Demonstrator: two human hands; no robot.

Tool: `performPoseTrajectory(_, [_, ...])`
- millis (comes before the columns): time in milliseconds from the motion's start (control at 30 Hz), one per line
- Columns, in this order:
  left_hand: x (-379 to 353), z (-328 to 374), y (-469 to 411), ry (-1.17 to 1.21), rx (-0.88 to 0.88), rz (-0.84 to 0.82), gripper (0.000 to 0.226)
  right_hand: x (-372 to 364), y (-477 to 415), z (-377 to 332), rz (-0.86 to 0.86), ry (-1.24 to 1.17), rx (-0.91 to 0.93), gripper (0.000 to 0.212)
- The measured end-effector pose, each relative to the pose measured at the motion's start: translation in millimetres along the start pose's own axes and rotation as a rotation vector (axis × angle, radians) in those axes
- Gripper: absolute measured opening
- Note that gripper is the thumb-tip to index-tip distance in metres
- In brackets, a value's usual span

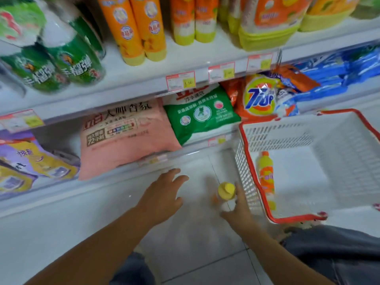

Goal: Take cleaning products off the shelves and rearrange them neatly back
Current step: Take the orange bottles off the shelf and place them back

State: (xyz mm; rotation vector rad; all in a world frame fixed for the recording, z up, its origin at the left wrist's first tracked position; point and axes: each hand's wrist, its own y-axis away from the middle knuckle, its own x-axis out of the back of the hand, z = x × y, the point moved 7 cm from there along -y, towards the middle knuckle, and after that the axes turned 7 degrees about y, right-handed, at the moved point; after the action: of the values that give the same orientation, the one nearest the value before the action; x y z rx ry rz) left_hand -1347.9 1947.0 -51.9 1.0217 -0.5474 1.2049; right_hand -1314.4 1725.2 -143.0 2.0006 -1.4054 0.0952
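Containers first. On my feed a white basket [277,134] with a red rim stands on the tiled floor [195,254] at the right, just in front of the lower shelf. It holds one item: an orange and yellow bottle [266,175] lying against its left wall.

Hands. The right hand [239,212] is curled round a yellow-capped bottle [225,190], gripping it below the cap just outside the basket's left wall. The bottle is seen from above and motion blur hides its label. The left hand [162,200] hovers over the floor with fingers spread and relaxed, holding nothing.

Lower shelf, counted:
- one pink bag [127,138], overhanging the shelf edge
- one green bag [201,114], touching its right side
- one orange Tide bag [259,97] beyond that
- blue packs [333,79] further right, too blurred to count
- purple and yellow bags [30,161] at the far left, number uncertain

Upper shelf, counted:
- green cans [67,58] at the left, at least two
- four upright orange bottles [131,29] with yellow bases, standing in two pairs
- wrapped orange and yellow packs at the right, cut off by the frame

Three price tags [181,81] sit along the upper shelf's edge above the bags
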Motion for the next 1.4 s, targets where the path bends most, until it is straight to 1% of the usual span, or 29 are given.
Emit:
performPoseTrajectory(33, [-4,1,2,0.017,0.013,-0.009,0.061,-5,-5,0,-0.010,-0.054,0.018,0.099])
performPoseTrajectory(67, [-7,1,3,0.028,0.028,-0.015,0.061,-5,-11,-2,0.023,-0.068,0.029,0.093])
performPoseTrajectory(133, [-14,-1,6,0.043,0.057,-0.026,0.062,-1,-19,-7,0.113,-0.019,0.062,0.065])
performPoseTrajectory(167, [-18,-2,8,0.057,0.070,-0.037,0.063,1,-23,-7,0.129,0.034,0.066,0.051])
performPoseTrajectory(200, [-21,-1,10,0.076,0.077,-0.053,0.065,6,-23,-15,0.127,0.085,0.065,0.043])
performPoseTrajectory(267, [-24,0,11,0.117,0.078,-0.079,0.070,17,-20,-33,0.100,0.118,0.068,0.037])
performPoseTrajectory(400, [-14,8,7,0.230,0.079,-0.066,0.081,51,-6,-97,0.084,0.076,0.189,0.027])
performPoseTrajectory(433, [-10,11,6,0.270,0.080,-0.064,0.085,58,-3,-114,0.074,0.054,0.223,0.027])
performPoseTrajectory(500, [0,20,7,0.360,0.069,-0.067,0.088,69,5,-149,0.052,0.000,0.283,0.036])
performPoseTrajectory(567, [13,29,10,0.487,0.052,-0.040,0.078,79,16,-183,0.034,-0.047,0.335,0.046])
performPoseTrajectory(633, [27,36,13,0.598,0.053,0.002,0.067,84,28,-210,0.008,-0.126,0.357,0.048])
performPoseTrajectory(700, [40,40,16,0.691,0.037,0.033,0.064,81,38,-229,-0.082,-0.193,0.361,0.054])
performPoseTrajectory(733, [47,41,15,0.728,0.025,0.054,0.063,77,43,-236,-0.138,-0.189,0.364,0.057])
performPoseTrajectory(800, [66,45,16,0.789,-0.016,0.117,0.061,62,50,-243,-0.221,-0.116,0.373,0.055])
performPoseTrajectory(867, [92,48,15,0.811,-0.054,0.200,0.061,51,53,-255,-0.235,-0.114,0.414,0.049])
performPoseTrajectory(967, [144,45,6,0.777,-0.088,0.379,0.064,49,46,-294,-0.132,-0.079,0.533,0.042])
performPoseTrajectory(1067, [203,30,-1,0.626,-0.127,0.658,0.067,56,31,-352,-0.012,-0.042,0.701,0.041])
performPoseTrajectory(1167, [240,-4,4,0.351,0.010,0.925,0.072,54,17,-404,0.095,-0.036,0.858,0.049])
performPoseTrajectory(1200, [245,-16,7,0.269,0.068,0.984,0.071,53,13,-418,0.128,-0.028,0.897,0.052])
performPoseTrajectory(1267, [245,-37,10,0.145,0.145,1.056,0.068,47,0,-438,0.179,-0.014,0.928,0.056])
performPoseTrajectory(1400, [233,-61,10,0.038,0.201,1.085,0.072,28,-22,-450,0.207,0.100,0.886,0.054])
